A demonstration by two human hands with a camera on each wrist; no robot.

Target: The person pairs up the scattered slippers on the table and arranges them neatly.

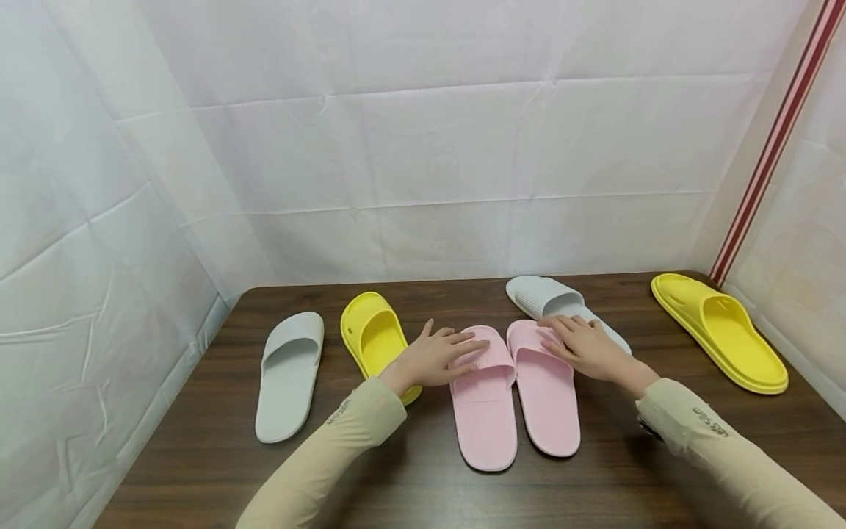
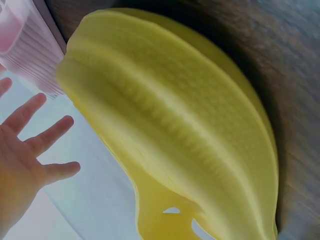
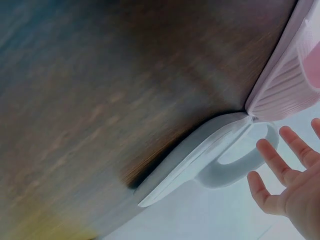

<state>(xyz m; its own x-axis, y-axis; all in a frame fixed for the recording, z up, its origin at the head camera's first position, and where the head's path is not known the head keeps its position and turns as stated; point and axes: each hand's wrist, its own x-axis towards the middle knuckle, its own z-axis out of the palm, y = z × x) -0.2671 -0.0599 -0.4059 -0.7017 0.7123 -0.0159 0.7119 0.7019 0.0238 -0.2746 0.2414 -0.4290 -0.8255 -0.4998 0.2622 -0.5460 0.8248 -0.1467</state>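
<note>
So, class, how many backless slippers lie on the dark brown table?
6: white slipper, far left; yellow slipper beside it; left ribbed pink slipper and right ribbed pink slipper, centre; second white slipper, behind the right hand; second yellow slipper, far right.

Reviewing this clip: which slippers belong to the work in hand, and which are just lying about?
Likely in the work:
left pink slipper, at the left grip
right pink slipper, at the right grip

Apparently just lying about:
left white slipper
rear white slipper
left yellow slipper
right yellow slipper
</note>
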